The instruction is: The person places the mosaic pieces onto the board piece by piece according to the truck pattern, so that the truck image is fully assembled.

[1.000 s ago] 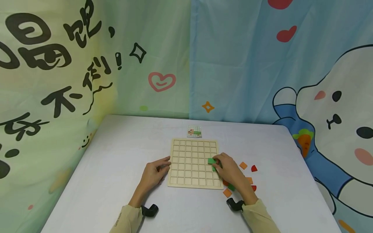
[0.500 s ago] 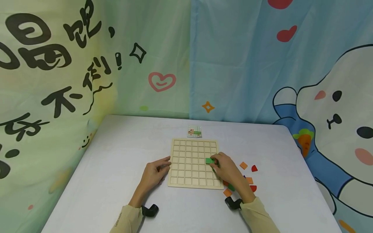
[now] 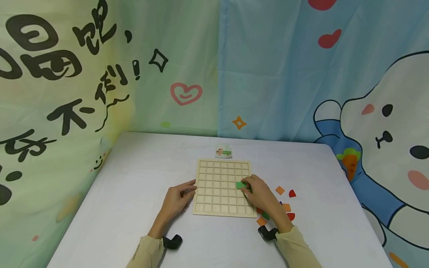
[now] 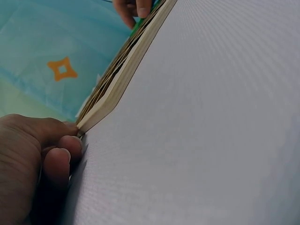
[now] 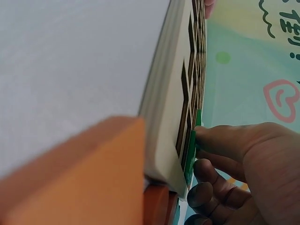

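A pale wooden board (image 3: 219, 193) with a grid of square recesses lies mid-table. At its right part, my right hand (image 3: 262, 191) pinches a small green tile (image 3: 238, 185) against the grid, its fingertips partly covering it. In the right wrist view, a second green piece (image 5: 190, 159) shows nearer the board's right edge, below the thumb and fingers. My left hand (image 3: 178, 197) rests at the board's left edge, fingers loosely bent and touching the rim. The left wrist view has those fingertips at the board's corner (image 4: 93, 115).
Loose orange, red and green pieces lie right of the board, among them an orange square (image 3: 279, 190), a red piece (image 3: 292, 193) and another orange square (image 3: 261, 221). A small picture card (image 3: 223, 151) lies beyond the board. Printed curtains hang behind the white table (image 3: 151, 160).
My right hand has shifted the green tile slightly left on the board, then stayed almost still during the last half second. My left hand has not moved.
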`<state>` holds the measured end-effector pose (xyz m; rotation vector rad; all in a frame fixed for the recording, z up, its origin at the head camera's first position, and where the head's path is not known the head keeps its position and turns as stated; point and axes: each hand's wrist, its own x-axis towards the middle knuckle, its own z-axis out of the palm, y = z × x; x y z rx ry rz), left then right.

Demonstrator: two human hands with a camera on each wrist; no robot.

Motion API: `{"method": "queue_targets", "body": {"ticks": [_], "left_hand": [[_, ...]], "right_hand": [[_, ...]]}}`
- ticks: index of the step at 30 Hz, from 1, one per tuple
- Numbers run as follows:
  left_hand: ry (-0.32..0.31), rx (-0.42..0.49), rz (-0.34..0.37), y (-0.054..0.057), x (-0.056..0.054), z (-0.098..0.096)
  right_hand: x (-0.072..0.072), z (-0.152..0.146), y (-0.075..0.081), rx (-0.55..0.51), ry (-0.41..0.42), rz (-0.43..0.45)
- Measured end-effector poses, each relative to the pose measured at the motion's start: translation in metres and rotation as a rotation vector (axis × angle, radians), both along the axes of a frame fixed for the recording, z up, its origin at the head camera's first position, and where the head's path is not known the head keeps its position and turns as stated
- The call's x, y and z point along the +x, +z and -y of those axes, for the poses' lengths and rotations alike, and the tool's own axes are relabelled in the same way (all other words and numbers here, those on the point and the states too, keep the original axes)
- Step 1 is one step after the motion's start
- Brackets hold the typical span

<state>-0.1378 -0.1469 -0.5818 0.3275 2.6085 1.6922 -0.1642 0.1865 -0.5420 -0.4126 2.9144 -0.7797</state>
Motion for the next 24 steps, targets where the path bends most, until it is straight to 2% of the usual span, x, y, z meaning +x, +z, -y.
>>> {"method": "queue_targets", "body": {"ticks": [11, 24], "left_hand": [[0.001, -0.006, 0.006, -0.0006, -0.0004, 0.0013], [0.008, 0.001, 0.016, -0.0008, -0.0003, 0.0004]], "right_hand": [[0.0004, 0.0009, 0.0004, -0.016, 0.019, 0.004], [0.0006, 0.002, 0.0008, -0.004, -0.008, 0.015]]}}
